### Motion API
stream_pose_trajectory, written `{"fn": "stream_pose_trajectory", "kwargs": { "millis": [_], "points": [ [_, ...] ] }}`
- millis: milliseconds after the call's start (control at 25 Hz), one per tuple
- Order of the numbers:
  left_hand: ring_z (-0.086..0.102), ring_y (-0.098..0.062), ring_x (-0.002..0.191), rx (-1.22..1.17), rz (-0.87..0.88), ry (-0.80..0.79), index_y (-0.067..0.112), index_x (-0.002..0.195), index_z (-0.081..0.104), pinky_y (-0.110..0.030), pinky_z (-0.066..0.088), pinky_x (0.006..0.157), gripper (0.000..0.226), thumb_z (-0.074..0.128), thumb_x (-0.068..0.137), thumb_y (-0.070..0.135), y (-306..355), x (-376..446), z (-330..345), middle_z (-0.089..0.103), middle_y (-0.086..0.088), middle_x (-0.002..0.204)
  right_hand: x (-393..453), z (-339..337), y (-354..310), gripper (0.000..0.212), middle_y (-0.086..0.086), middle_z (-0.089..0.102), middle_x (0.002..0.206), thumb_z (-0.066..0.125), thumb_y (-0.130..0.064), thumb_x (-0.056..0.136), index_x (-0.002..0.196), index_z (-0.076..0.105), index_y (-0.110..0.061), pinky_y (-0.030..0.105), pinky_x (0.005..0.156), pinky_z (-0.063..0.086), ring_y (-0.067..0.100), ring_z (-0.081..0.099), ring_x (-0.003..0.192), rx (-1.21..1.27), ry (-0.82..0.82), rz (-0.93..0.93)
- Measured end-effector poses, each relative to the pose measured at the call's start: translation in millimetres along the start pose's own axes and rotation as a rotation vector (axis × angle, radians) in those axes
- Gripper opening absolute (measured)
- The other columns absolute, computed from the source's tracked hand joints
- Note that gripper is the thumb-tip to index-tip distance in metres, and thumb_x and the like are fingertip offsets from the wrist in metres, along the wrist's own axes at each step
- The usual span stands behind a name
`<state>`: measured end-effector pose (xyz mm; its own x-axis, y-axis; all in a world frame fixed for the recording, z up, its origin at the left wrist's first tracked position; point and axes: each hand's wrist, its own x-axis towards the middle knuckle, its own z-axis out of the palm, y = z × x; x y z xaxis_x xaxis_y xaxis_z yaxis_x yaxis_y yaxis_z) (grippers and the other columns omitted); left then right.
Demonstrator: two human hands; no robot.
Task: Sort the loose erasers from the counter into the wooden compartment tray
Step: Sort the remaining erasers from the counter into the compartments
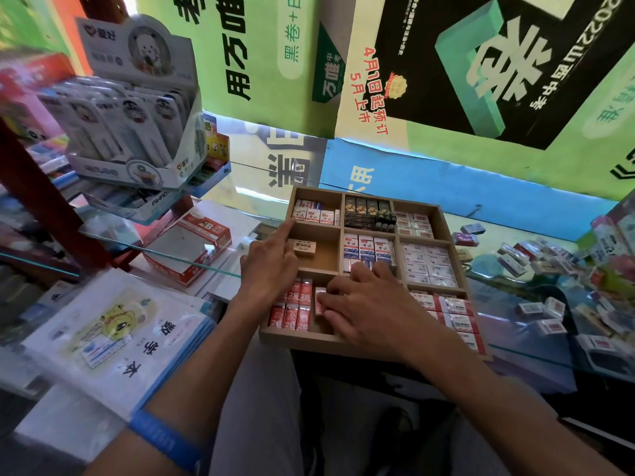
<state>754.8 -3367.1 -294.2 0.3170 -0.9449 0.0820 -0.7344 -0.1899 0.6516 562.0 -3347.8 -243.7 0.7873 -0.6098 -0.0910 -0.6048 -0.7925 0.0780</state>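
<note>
Lying scattered on the glass-topped desk (536,324) to the right, the loose white and red wrapped erasers (536,259) sit well apart from both hands, just beside the square wooden compartment tray (343,342) with its three-by-three grid. The tray rests at the near edge of the desk. Its near-left compartment holds upright red 2B erasers (294,305) in two rows, and one more small red-and-white eraser (320,299) stands at the end of the rows. The right hand (364,309) lies flat over the near-middle part of the tray, its fingers (331,300) stretched out straight and pressing against that eraser, not curled round it. The left hand (271,261) rests on the tray's left wall; its index finger points to the far-left compartment of white erasers (314,213), the other fingers loosely bent and holding nothing. A single tan eraser (302,248) lies alone in the middle-left compartment, just beside the left hand. A blue wristband (163,438) circles the left forearm. Left of the tray stands an open red-and-white 2B carton (192,249), and nearer the person a stack of white exercise books (113,334).
</note>
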Motion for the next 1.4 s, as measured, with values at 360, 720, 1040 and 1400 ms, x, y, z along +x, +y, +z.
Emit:
{"fn": "stream_pose_trajectory", "kwargs": {
  "millis": [360, 720, 1040, 1400],
  "points": [
    [0.052, -0.032, 0.12, -0.011, -0.013, -0.025, 0.037, 0.149, 0.028, -0.051, 0.041, 0.102, 0.046, 0.032, 0.104, 0.026, 2.7, -3.5, -2.4, 0.053, -0.012, 0.138, 9.6, 3.1, -16.0, 0.045, 0.002, 0.06, 0.127, 0.026, -0.042, 0.1, 0.133, 0.047, -0.021, 0.044, 0.099, 0.026, 0.024, 0.042, 0.117, 0.051, 0.07, 0.115],
    [0.061, -0.032, 0.103, -0.034, 0.018, -0.073, 0.042, 0.145, 0.026, -0.058, 0.05, 0.09, 0.043, 0.029, 0.103, 0.043, -15.1, -0.8, 1.1, 0.059, -0.014, 0.126, -73.9, 36.2, 57.5, 0.015, -0.004, 0.066, 0.1, 0.058, -0.016, 0.09, 0.102, 0.067, -0.019, 0.033, 0.079, 0.042, 0.012, 0.052, 0.09, 0.471, 0.73, 0.617],
    [0.06, -0.04, 0.104, 0.069, -0.028, -0.031, 0.043, 0.146, 0.026, -0.054, 0.048, 0.093, 0.045, 0.035, 0.102, 0.039, 2.4, 1.0, 3.8, 0.061, -0.019, 0.127, -178.1, 103.5, 142.1, 0.054, 0.013, 0.054, 0.13, 0.07, -0.026, 0.082, 0.132, 0.053, -0.013, 0.044, 0.096, 0.044, 0.035, 0.05, 0.119, 0.417, 0.597, 1.154],
    [0.058, -0.038, 0.109, 0.108, -0.016, -0.037, 0.037, 0.148, 0.031, -0.047, 0.043, 0.09, 0.044, 0.035, 0.104, 0.037, 14.0, -5.9, -1.1, 0.059, -0.018, 0.131, -156.6, 93.4, 153.0, 0.034, 0.003, 0.068, 0.105, 0.076, -0.032, 0.078, 0.107, 0.066, -0.019, 0.039, 0.08, 0.05, 0.023, 0.061, 0.094, 0.4, 0.599, 1.038]
  ]
}}
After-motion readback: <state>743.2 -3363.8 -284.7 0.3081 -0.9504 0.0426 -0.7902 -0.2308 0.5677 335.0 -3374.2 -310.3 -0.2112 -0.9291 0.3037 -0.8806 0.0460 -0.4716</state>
